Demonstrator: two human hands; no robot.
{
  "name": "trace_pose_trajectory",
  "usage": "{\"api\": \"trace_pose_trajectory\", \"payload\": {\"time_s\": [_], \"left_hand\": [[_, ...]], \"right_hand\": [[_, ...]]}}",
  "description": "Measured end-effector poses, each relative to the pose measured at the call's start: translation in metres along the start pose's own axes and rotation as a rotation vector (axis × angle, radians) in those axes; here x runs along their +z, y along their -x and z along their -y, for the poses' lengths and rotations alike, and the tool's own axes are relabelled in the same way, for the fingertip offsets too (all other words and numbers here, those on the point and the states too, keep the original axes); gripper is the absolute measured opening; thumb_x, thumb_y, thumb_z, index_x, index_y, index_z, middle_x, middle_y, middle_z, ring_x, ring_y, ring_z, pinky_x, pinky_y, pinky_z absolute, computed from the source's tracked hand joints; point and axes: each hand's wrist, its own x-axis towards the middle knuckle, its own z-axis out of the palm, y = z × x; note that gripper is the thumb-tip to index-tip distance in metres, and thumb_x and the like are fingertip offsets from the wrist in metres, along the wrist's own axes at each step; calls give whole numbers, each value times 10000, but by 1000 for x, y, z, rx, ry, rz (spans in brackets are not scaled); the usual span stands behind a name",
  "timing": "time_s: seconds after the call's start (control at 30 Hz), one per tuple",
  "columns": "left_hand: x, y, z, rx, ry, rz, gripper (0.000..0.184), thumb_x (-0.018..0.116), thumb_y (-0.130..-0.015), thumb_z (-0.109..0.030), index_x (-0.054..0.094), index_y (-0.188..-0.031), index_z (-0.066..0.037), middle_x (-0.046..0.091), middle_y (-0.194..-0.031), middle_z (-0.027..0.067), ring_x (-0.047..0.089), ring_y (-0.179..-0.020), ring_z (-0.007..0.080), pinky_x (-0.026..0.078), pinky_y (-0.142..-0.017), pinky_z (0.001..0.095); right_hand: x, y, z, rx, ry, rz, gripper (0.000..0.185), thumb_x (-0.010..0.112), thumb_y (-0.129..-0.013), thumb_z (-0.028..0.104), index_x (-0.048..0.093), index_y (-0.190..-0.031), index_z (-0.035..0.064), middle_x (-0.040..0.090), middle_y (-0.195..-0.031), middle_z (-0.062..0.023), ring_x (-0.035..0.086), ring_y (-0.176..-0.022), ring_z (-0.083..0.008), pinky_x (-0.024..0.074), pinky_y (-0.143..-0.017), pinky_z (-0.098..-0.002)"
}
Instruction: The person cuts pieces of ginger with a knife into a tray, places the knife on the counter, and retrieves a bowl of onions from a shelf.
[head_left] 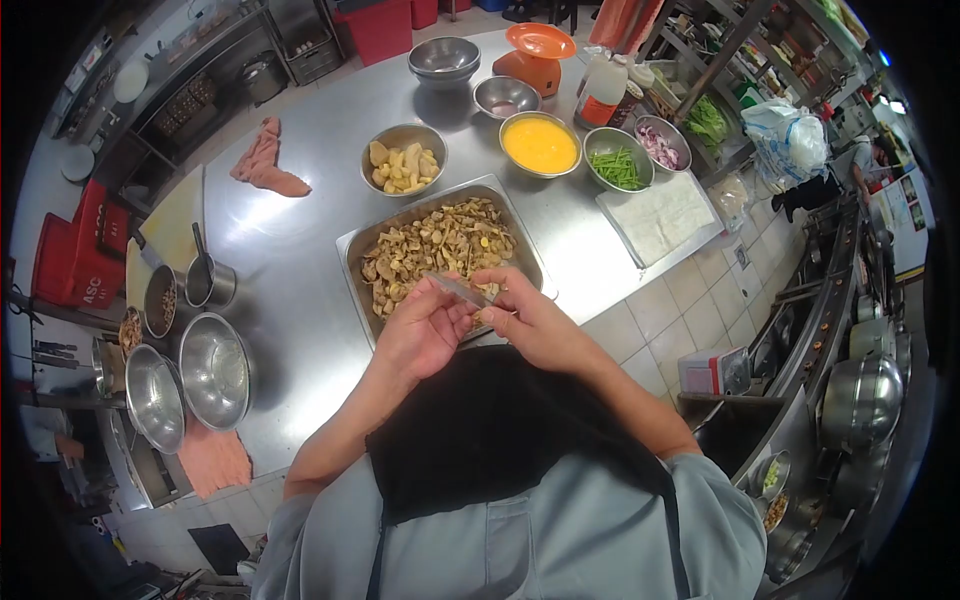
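Note:
My left hand [423, 328] is turned palm up with curled fingers. What it pinches is hidden. Close beside it, my right hand [527, 318] has its fingers closed around a small knife [460, 291], whose grey blade crosses toward the left fingertips. Both hands are over the near edge of a deep metal tray [347, 262], filled with brownish-yellow peelings and pieces [440, 243]. Just beyond the tray, a steel bowl [372, 180] holds pale yellow peeled pieces that look like potatoes [408, 166].
Along the back right are a bowl of yellow liquid [541, 144], chopped green vegetables [617, 168], sliced purple onion [657, 147], an orange scale [532, 70] and a jug [602, 92]. Metal bowls [214, 370] and a saucepan [212, 284] stand left. A cloth [265, 163] lies on the steel table [300, 260].

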Motion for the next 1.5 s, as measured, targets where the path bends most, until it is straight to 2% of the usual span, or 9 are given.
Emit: {"api": "trace_pose_trajectory", "payload": {"time_s": [0.13,0.33,0.43,0.63,0.73,0.93,1.27,1.43,1.5], "left_hand": [[3,-2,2,5,-26,-64,136,578,-1058,-158,607,-1178,-100,692,-1058,53,673,-952,177,559,-838,322],[10,1,1,18,-8,13,69,577,-1047,-128,613,-1098,-99,674,-1001,37,648,-904,169,543,-828,325],[14,2,0,22,2,50,45,580,-1041,-114,615,-1064,-99,671,-980,35,642,-894,166,537,-818,320],[16,3,0,52,8,101,48,599,-1035,-106,626,-1073,-91,678,-979,44,642,-887,165,537,-819,317],[10,2,1,39,11,77,67,598,-1036,-95,631,-1093,-83,687,-990,51,654,-885,168,541,-818,312],[4,0,2,13,-8,89,88,584,-1040,-80,635,-1112,-81,693,-987,56,670,-868,170,548,-804,307],[5,4,-3,-148,87,109,96,557,-1044,-84,630,-1106,-89,696,-991,60,677,-864,176,551,-791,332],[9,0,2,4,-75,122,93,551,-1055,-116,600,-1131,-92,707,-1035,65,684,-895,186,554,-814,344],[22,1,1,0,-44,77,82,548,-1058,-123,586,-1124,-93,707,-1045,68,686,-909,189,555,-824,346]], "right_hand": [[5,1,5,-19,74,-6,459,576,-1040,106,412,-1463,34,663,-1174,-179,668,-1121,-260,519,-933,-394],[5,1,7,18,88,-13,411,582,-1042,106,440,-1419,24,650,-1186,-172,673,-1129,-249,517,-948,-389],[6,-1,-4,-79,66,-30,409,576,-1069,139,422,-1439,62,625,-897,-40,566,-823,-111,459,-754,-299],[2,0,0,-52,1,24,350,562,-1074,129,486,-1414,93,560,-838,4,477,-715,-70,403,-637,-260],[-1,1,11,89,-140,74,322,547,-1062,91,503,-1381,73,644,-1017,-47,588,-878,-109,475,-755,-284],[-5,3,9,197,-210,64,334,542,-1061,93,539,-1393,135,559,-850,20,434,-679,-58,371,-597,-241],[-7,3,-9,200,-243,94,332,540,-1068,114,538,-1399,133,542,-838,25,436,-675,-57,374,-584,-238],[-9,4,-3,313,-367,66,328,553,-1067,128,538,-1394,129,524,-811,32,441,-666,-58,375,-567,-231],[-3,1,0,234,-295,17,331,558,-1065,130,536,-1395,125,522,-805,31,445,-668,-59,378,-570,-231]]}}
